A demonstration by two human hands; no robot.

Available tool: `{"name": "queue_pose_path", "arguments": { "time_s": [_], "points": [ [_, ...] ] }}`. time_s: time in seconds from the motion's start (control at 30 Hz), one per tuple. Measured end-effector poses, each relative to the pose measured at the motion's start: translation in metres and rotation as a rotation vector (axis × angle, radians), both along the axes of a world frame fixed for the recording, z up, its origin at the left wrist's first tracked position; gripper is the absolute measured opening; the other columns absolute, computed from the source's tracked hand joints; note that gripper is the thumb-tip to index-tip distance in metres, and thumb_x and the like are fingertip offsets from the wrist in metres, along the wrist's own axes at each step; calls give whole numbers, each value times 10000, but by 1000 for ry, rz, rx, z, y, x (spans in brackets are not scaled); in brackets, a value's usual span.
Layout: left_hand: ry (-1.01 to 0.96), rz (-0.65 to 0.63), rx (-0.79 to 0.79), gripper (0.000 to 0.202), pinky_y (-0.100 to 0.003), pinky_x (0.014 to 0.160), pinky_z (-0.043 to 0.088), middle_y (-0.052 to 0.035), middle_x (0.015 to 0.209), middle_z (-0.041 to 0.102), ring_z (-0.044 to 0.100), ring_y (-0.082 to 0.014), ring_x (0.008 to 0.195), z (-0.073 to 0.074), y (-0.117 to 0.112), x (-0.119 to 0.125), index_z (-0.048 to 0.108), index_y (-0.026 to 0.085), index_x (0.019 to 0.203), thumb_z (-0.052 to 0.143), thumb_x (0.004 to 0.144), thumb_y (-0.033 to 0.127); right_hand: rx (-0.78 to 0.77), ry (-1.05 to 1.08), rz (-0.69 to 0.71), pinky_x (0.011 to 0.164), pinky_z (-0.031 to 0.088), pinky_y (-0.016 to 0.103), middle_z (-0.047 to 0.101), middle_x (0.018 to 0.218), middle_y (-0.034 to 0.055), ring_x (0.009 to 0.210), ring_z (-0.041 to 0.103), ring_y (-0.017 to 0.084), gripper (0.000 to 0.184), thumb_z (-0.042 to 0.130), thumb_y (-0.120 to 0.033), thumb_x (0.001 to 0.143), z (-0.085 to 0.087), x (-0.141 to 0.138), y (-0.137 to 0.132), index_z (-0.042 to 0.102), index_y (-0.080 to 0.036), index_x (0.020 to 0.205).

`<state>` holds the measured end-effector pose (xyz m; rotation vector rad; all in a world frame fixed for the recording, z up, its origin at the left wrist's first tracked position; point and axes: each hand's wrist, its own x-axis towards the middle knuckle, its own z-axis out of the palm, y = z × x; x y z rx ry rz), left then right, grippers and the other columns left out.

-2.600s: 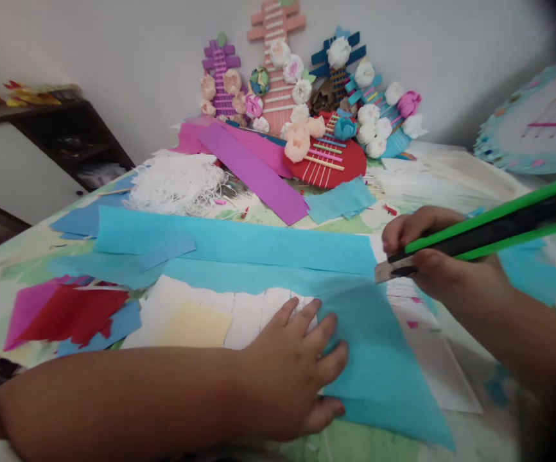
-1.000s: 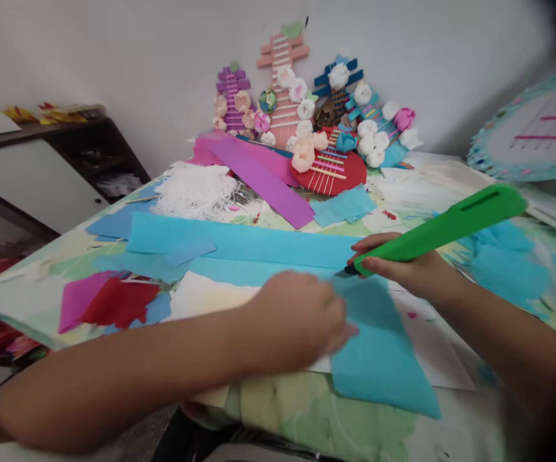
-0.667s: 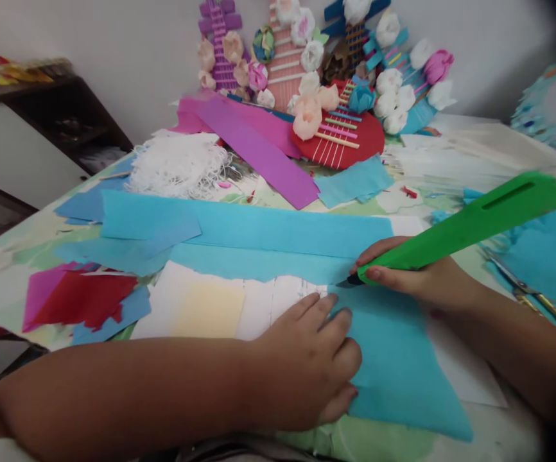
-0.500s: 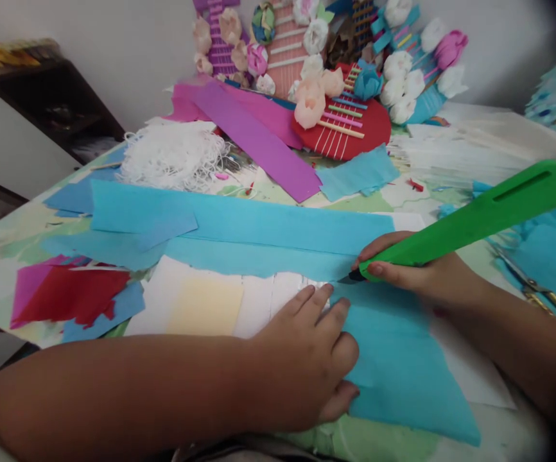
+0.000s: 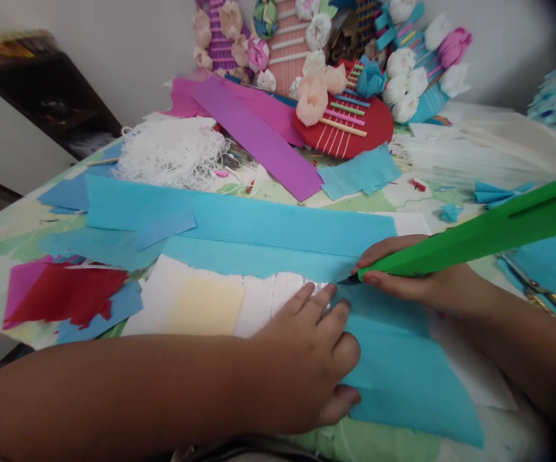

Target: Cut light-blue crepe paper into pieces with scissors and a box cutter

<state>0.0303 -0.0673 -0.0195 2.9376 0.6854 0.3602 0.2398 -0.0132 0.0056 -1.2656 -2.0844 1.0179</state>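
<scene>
My right hand grips a green craft knife, its pointed dark tip resting on blue crepe paper. The tip meets the paper at a cut or torn edge beside the fingertips of my left hand. That hand lies palm down with fingers spread, pressing on the blue paper and a white sheet. Behind both hands stretches a long folded strip of blue paper. A pale yellow patch shows on the white sheet left of my fingers.
Scissors lie to the right, beyond my right wrist. Tangled white string, a purple strip and a red disc with paper flowers are at the back. Red paper scraps lie at left.
The green knife's handle has tipped lower toward the right, and its tip stays at nearly the same spot. My left hand keeps its place on the paper.
</scene>
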Motion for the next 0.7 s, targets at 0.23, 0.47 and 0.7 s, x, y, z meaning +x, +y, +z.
{"name": "queue_pose_path", "arguments": {
  "time_s": [0.23, 0.47, 0.7],
  "points": [
    [-14, -3, -3, 390, -517, 944, 292, -201, 1164, 508, 413, -391, 1129, 0, 1, -1, 559, 121, 921, 499, 740, 461, 22, -35, 12, 625, 496, 274, 669, 753, 21, 690, 614, 165, 143, 623, -340, 676, 0, -1, 0, 633, -218, 751],
    [-5, -1, -1, 378, -521, 952, 278, -210, 1181, 488, 388, -401, 1147, -1, 1, -1, 548, 122, 919, 498, 740, 451, 43, -93, 14, 614, 488, 273, 667, 741, 20, 675, 609, 169, 162, 611, -365, 679, 1, -3, -1, 637, -218, 740],
    [-1, 4, 1, 363, -518, 948, 288, -201, 1182, 494, 396, -395, 1145, 0, 0, 0, 556, 125, 907, 500, 733, 438, 38, -92, 20, 613, 478, 275, 665, 742, 12, 671, 607, 170, 159, 605, -365, 689, 1, -3, -1, 634, -222, 751]
  ]
}}
